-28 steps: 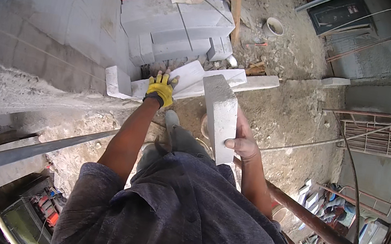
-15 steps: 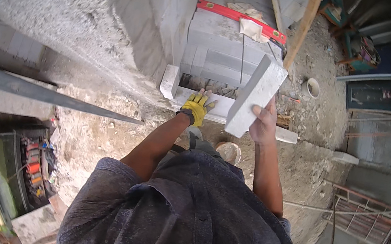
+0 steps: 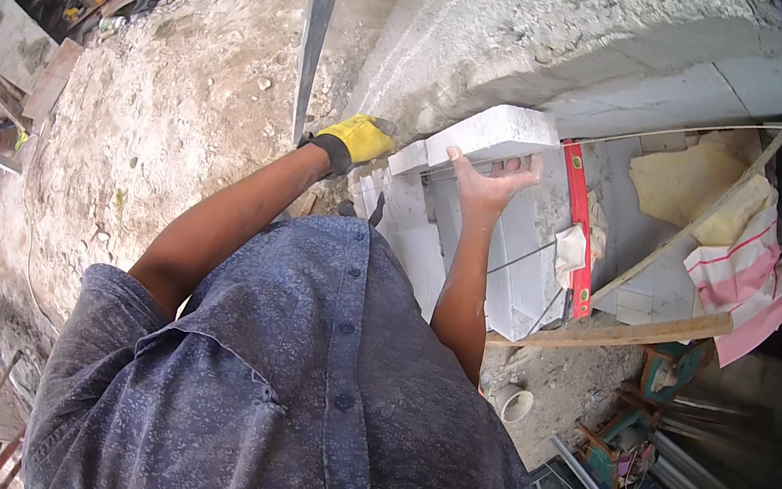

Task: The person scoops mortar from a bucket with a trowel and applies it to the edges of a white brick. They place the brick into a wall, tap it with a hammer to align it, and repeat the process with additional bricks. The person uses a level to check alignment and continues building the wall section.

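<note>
Just beyond the right hand [image 3: 490,194], the block [image 3: 497,131] is held by thumb and spread fingers; through a 1-handed slip, it could be dropped. Whether anything is gripped by the left hand [image 3: 363,139] cannot be told.

Soft daylight, bright pale ground [image 3: 168,110], dim right side, blurred rim, fisheye bending, black corners
</note>
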The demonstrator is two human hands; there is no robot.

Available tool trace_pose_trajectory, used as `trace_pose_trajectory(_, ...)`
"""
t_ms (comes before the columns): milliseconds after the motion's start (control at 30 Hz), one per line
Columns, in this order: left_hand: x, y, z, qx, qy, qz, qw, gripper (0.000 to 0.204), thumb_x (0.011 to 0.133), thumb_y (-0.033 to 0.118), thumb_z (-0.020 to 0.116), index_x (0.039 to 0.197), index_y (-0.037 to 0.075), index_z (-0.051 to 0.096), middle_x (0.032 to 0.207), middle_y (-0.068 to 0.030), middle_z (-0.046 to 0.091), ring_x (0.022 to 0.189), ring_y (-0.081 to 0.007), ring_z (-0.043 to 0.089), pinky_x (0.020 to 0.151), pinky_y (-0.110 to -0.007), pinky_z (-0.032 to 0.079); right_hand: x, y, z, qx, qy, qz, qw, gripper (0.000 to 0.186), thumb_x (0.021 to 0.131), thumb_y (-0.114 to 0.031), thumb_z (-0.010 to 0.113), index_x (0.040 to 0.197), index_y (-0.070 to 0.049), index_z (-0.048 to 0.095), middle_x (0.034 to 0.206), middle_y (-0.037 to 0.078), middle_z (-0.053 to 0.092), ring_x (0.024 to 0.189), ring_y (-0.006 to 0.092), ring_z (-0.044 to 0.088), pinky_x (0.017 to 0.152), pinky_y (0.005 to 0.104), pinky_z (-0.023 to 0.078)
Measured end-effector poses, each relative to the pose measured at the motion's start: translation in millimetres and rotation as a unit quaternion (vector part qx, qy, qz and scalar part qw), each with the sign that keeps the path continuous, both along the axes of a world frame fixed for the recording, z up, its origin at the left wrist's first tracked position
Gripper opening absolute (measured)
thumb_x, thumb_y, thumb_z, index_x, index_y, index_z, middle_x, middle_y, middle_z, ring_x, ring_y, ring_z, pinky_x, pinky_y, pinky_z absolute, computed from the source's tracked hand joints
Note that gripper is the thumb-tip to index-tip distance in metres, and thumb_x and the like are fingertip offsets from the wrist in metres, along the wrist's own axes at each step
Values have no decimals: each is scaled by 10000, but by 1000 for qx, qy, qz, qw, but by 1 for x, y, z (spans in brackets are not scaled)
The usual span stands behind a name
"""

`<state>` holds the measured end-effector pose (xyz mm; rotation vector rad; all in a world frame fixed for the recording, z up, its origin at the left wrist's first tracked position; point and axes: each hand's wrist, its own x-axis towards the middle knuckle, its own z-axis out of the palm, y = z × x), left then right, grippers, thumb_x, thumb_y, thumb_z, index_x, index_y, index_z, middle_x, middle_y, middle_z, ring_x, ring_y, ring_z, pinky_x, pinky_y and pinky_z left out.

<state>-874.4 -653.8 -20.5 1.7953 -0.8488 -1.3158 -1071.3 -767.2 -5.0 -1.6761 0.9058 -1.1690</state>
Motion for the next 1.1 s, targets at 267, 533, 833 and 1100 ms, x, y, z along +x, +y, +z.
trace_pose_trajectory(267, -44, -12, -57, -51, 298, 94, 949, 123, 914, 123, 631, 1035, 112, 650, 832, 24, 569, 697, -99, 507, 605, -289, 413, -6, -13, -29, -98, -2, 89, 991, 1212, 651, -81, 944, 1482, -30, 64, 1428, 276, 323, 1305, 349, 422, 1119, 489, 387)
trace_pose_trajectory(533, -68, -26, -5, -83, 340, 159, 923, 109, 936, 103, 631, 1044, 85, 625, 825, 7, 577, 704, -104, 534, 627, -265, 431, -49, -53, -68, -9, 98, 167, 981, 509, 869, -50, 733, 1302, 43, 482, 1224, 238, 620, 1169, 327, 616, 991, 407, 478)
trace_pose_trajectory(833, -73, -41, -28, -89, 298, 192, 931, 106, 955, 111, 630, 1040, 50, 616, 880, -52, 624, 790, -168, 611, 703, -322, 487, -45, -74, -57, -8, 188, 195, 963, 302, 907, -27, 644, 1198, 24, 582, 1007, 224, 723, 975, 355, 714, 840, 385, 535)
trace_pose_trajectory(1100, -68, -27, -7, -99, 332, 126, 929, 108, 984, 162, 638, 1051, 78, 633, 935, -33, 639, 809, -145, 603, 737, -315, 472, -50, -83, -43, -54, 321, 194, 926, 363, 941, -132, 629, 1253, 33, 542, 1106, 280, 690, 1100, 469, 633, 913, 471, 510)
